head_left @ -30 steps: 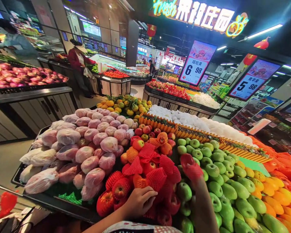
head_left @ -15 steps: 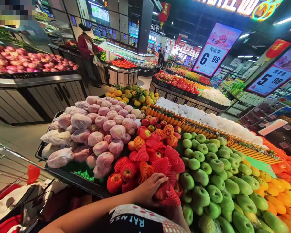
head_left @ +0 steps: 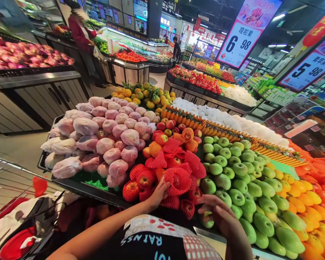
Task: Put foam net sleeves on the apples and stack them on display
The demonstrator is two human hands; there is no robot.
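I am reaching my left hand into the near edge of the heap of red apples; its fingers are spreading against 1 netted apple, touching it from the left but not closing around it; that apple is sitting high on the near slope of the heap, in the middle of the tabletop.

My right hand is hovering just right of the heap, curling loosely over a small green apple at the near rim; I cannot tell whether it is gripping that fruit or only resting on it.

I am judging the main risk to be the slope; the apples are piling loosely, and a push from my left fingers could be sending 1 or 2 rolling off the near edge toward the shopping cart; the foam nets are also slipping easily, so a pinch on mesh alone might be pulling the sleeve off.

My left forearm is coming in low from the near left, wrist bent upward; my right forearm is rising from the near right, palm turning down and inward; the green apples are lying to the right, the bagged fruit to the left.
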